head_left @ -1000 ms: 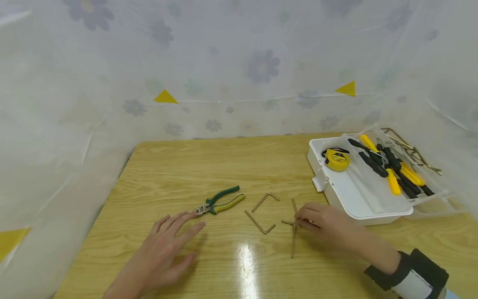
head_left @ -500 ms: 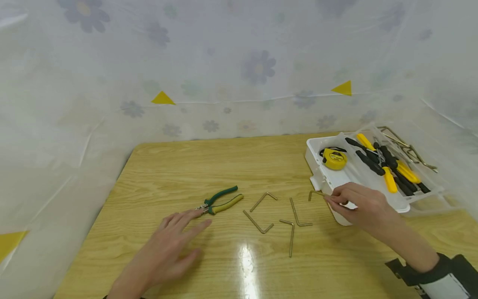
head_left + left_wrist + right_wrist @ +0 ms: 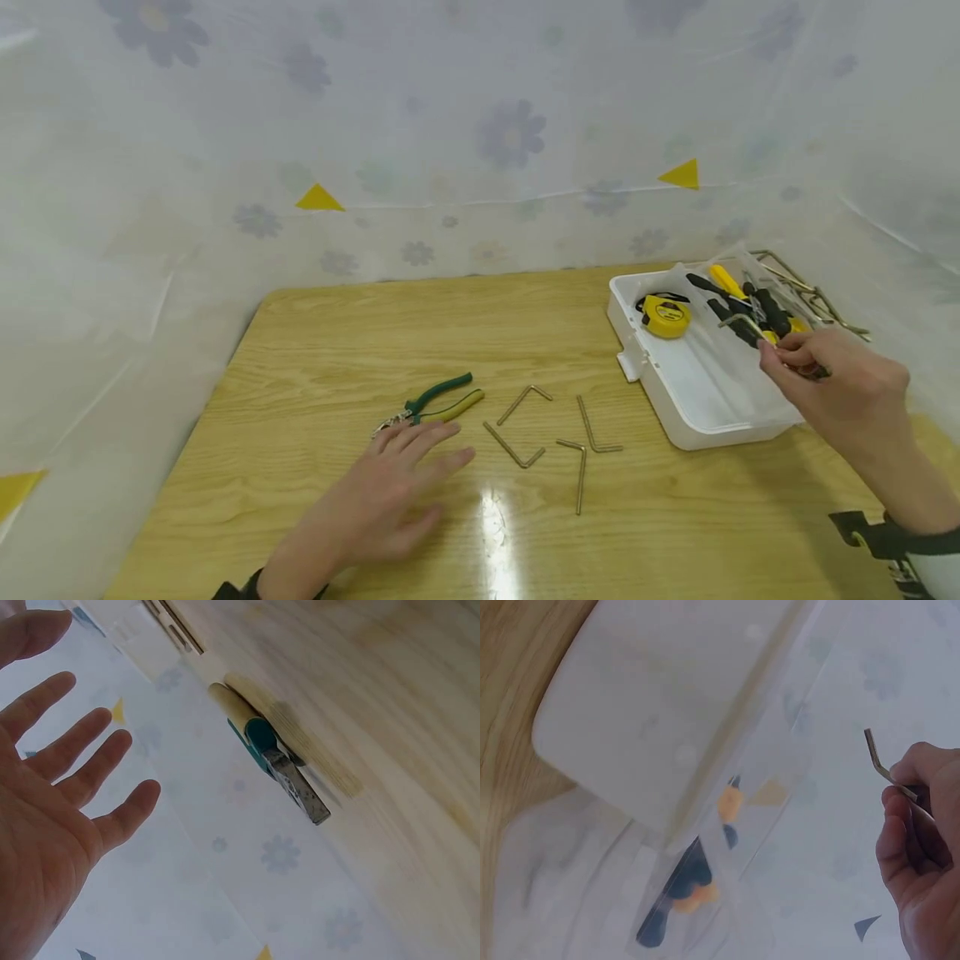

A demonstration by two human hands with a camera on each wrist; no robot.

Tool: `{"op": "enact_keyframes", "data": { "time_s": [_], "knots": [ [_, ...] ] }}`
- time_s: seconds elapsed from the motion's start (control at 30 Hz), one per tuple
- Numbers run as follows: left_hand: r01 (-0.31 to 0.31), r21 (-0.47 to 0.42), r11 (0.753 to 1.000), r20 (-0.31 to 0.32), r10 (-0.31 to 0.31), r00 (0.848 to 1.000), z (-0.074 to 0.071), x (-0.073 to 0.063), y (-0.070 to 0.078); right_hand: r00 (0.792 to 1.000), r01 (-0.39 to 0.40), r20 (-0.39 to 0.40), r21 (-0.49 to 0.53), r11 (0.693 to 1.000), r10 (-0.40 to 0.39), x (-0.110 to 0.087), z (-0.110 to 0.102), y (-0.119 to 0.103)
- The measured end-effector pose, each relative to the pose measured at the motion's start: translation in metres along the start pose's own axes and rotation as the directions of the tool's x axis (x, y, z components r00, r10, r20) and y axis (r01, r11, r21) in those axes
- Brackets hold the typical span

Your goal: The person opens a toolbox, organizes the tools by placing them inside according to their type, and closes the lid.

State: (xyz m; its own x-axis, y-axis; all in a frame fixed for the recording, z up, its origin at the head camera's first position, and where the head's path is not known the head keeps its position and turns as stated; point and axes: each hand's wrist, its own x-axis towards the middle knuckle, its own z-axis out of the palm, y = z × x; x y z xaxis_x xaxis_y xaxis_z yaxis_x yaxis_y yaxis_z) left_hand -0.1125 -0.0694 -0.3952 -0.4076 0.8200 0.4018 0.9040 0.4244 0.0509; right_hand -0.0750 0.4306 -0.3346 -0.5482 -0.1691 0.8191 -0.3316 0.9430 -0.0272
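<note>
Pale plastic sheeting printed with flowers hangs behind and around a wooden table. On the table's right side stands a white toolbox. The left hand has its fingers spread and grips nothing; it is just beside the pliers, and the left wrist view shows a gap between them. The right hand pinches something between thumb and fingers. Hand tools with black and yellow handles lie jumbled at the toolbox's right, with bent metal rods beyond them. The pliers rest on the table with their green and yellowish handles apart. A yellow tape measure sits at the toolbox's far left corner. Four brass-coloured loose hex keys lie near one another, right of the pliers. The held hex key, gripped by the right hand, appears over the toolbox in the head view, its bent end pointing left
</note>
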Motion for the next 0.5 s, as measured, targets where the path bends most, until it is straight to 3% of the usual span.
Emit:
{"op": "enact_keyframes", "data": {
  "time_s": [0.13, 0.2, 0.3, 0.37, 0.4, 0.5],
  "knots": [
    [-0.025, 0.0, 1.0, 0.008, 0.025, 1.0, 0.003, 0.003, 0.004, 0.992, -0.126, -0.008, -0.082, 0.989, 0.126, -0.003, -0.01, 0.014],
    [-0.03, -0.001, 1.0, 0.019, 0.03, 0.999, 0.005, 0.005, 0.006, 0.97, -0.243, 0.007, -0.11, 0.964, 0.245, -0.004, -0.015, 0.019],
    [-0.037, -0.007, 0.999, 0.045, 0.037, 0.998, 0.006, 0.007, 0.011, 0.909, -0.409, 0.027, -0.141, 0.902, 0.416, -0.005, -0.022, 0.029],
    [-0.048, -0.005, 0.999, 0.054, 0.048, 0.997, 0.006, 0.008, 0.014, 0.857, -0.504, 0.04, -0.142, 0.852, 0.514, -0.006, -0.024, 0.036],
    [-0.05, -0.007, 0.999, 0.06, 0.05, 0.997, 0.005, 0.009, 0.015, 0.842, -0.528, 0.038, -0.149, 0.836, 0.538, -0.006, -0.025, 0.041],
    [-0.052, -0.012, 0.999, 0.076, 0.053, 0.996, 0.005, 0.01, 0.018, 0.763, -0.622, 0.075, -0.188, 0.76, 0.642, -0.007, -0.027, 0.052]
  ]
}}
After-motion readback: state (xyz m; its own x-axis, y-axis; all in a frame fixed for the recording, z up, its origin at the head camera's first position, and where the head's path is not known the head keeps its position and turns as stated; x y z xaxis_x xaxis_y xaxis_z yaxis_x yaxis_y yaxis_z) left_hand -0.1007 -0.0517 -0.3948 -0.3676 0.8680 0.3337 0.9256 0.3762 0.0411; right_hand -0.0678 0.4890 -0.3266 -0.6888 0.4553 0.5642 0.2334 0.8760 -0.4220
